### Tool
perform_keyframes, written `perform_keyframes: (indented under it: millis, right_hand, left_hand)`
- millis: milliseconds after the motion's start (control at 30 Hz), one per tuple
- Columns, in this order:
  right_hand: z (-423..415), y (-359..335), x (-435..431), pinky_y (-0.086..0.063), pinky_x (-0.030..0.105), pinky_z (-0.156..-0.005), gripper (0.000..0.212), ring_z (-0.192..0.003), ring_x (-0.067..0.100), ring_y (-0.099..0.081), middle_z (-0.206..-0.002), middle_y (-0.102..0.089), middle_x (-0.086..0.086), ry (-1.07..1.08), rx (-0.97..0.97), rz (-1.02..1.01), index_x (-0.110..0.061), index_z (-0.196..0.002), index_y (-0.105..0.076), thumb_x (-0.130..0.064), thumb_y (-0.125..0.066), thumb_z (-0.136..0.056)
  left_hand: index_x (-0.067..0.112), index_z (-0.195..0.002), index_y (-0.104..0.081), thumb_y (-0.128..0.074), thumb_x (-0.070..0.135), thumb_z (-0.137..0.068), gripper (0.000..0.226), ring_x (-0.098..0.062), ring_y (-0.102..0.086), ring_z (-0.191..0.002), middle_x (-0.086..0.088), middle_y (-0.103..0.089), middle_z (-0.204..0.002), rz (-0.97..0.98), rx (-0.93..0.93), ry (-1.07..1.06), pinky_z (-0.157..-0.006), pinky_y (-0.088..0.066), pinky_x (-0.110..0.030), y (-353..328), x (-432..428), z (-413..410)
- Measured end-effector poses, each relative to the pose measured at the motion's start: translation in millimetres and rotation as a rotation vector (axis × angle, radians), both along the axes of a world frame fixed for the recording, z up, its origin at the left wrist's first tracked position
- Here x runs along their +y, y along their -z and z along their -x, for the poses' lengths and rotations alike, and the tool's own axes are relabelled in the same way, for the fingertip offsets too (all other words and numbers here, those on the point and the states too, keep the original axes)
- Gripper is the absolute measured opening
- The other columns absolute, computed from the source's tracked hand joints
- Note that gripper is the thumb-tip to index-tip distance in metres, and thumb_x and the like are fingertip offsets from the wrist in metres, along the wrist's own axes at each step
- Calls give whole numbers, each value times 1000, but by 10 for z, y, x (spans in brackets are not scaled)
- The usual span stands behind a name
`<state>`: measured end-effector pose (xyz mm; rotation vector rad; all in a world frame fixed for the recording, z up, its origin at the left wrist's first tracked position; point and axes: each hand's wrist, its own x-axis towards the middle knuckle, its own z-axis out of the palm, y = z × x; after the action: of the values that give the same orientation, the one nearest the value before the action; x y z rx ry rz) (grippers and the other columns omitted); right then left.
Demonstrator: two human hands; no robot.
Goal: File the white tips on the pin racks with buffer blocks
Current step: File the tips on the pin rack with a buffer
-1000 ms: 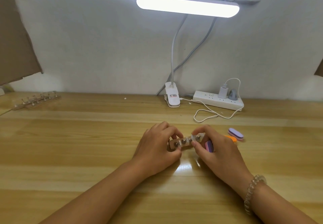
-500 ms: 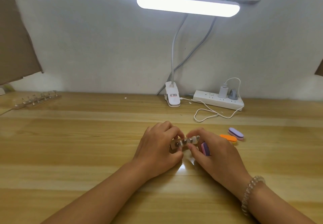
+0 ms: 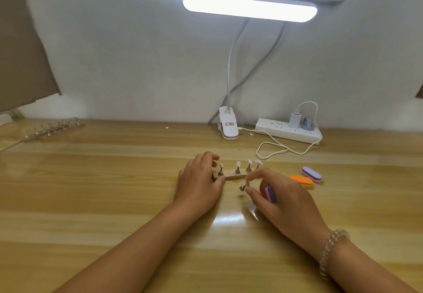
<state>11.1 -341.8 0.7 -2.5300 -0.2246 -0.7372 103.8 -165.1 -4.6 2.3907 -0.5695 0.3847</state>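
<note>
Pin rack: your wooden pin rack point(image 3: 235, 176) lies on the bench point(image 3: 114, 201) just above frame centre. Four pins stand on it, each capped with a white tip point(image 3: 238, 163).
Loose pin: one loose pin point(image 3: 243, 187) is off the rack, just below its right half, with the metal foot showing. Its tip is hidden behind your fingers.
Left grip: your left grip point(image 3: 199, 185) grasps the rack's left end, thumb on the near edge and fingers curled over the far side.
Right grip: your right grip point(image 3: 283, 203) pinches the loose pin between thumb and forefinger. The pink-and-purple buffer block point(image 3: 270, 194) is tucked under the remaining fingers.
Step in hand: this looks like readying one tip for filing.
Doing it well: you likely cannot stroke while one grip carries both pin and block. Pass the pin to the left grip or reseat it first. Then lay the block flat on the tip's edge and stroke lightly, steadying the base so the other pins stay upright.
Spare blocks: an orange buffer block point(image 3: 302, 181) and a lilac buffer block point(image 3: 311, 174) lie just beside each other, right of centre.
Second rack: another pin rack point(image 3: 52, 130) sits at the far left, mid-height.
Rear of bench: the clamp lamp point(image 3: 227, 125) and the power strip point(image 3: 288, 130) stand against the wall.
</note>
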Motion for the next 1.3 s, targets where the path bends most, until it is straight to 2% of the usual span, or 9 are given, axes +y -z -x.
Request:
perform_keyframes:
  millis: [233, 367, 500, 667, 800, 933, 1033, 1133, 1300]
  right_hand:
    - [20, -25, 1, -40, 18, -51, 15, -62, 4, -55, -65, -54, -17, -12, -93, -48, -39, -100, -60, -45, -61, -86]
    - [11, -31, 10, -39, 16, -50, 16, -62, 6, -55, -65, -54, -18, -40, -94, -64, -34, -98, -60, -45, -61, -86]
    - [-6, -23, -1, -39, 15, -53, 28, -66, 5, -57, -68, -57, -16, -36, -40, -78, -34, -103, -57, -55, -55, -85]
    - [-23, -13, -67, -47, 32, -56, 41, -64, 10, -55, -74, -54, -10, 165, 1, -93, -30, -86, -37, -65, -56, -76]
    - [-6, -3, -46, -46, 33, -62, 36, -78, 12, -55, -96, -48, -12, 235, 161, 125, -33, -91, -46, -66, -53, -80]
    - [19, -46, -39, -48, 33, -70, 38, -84, 7, -56, -111, -44, -19, 193, 236, 39, -37, -109, -52, -61, -57, -80]
    - [70, -88, -58, -49, 34, -73, 40, -90, 8, -57, -109, -42, -19, 205, 274, 26, -37, -110, -51, -57, -50, -76]
    - [93, -86, -52, -48, 30, -67, 23, -84, 9, -57, -100, -45, -15, 210, 304, 144, -37, -97, -49, -48, -51, -77]
    - [75, -81, -67, -48, 29, -64, 23, -73, 4, -55, -90, -57, -18, 110, 172, -64, -37, -94, -52, -51, -64, -79]
  left_hand:
    - [32, -107, -51, -64, 41, -83, 29, 1, -47, -90, 18, -54, -103, -15, -279, 227, -72, -35, -11, -30, -54, 263]
    - [38, -100, -56, -54, 43, -90, 12, 0, -54, -80, 24, -59, -93, -6, -179, 379, -67, -47, -23, -52, -43, 263]
    - [36, -93, -65, -63, 35, -93, 2, -6, -62, -73, 21, -68, -89, 48, -2, 402, -68, -54, -36, -43, -34, 206]
    - [38, -95, -64, -62, 44, -92, 7, -2, -62, -81, 20, -69, -88, -3, 25, 336, -71, -52, -31, -19, -36, 165]
    - [29, -99, -66, -61, 37, -95, 10, -6, -59, -90, 13, -67, -96, -14, 3, 321, -77, -50, -35, -10, -39, 131]
    - [21, -98, -70, -65, 27, -93, 9, -10, -61, -93, 11, -69, -98, 42, 34, 312, -83, -49, -37, 2, -41, 110]
    - [24, -93, -72, -69, 23, -92, 4, -2, -62, -88, 18, -69, -92, 124, 72, 305, -80, -49, -26, 9, -35, 80]
    - [27, -94, -77, -71, 19, -90, 11, 5, -61, -81, 23, -70, -90, 203, 133, 300, -74, -43, -15, 7, -27, 46]
    - [26, -97, -78, -70, 15, -91, 15, -12, -68, -94, 17, -74, -101, 227, 212, 375, -89, -53, -37, -5, -20, 45]
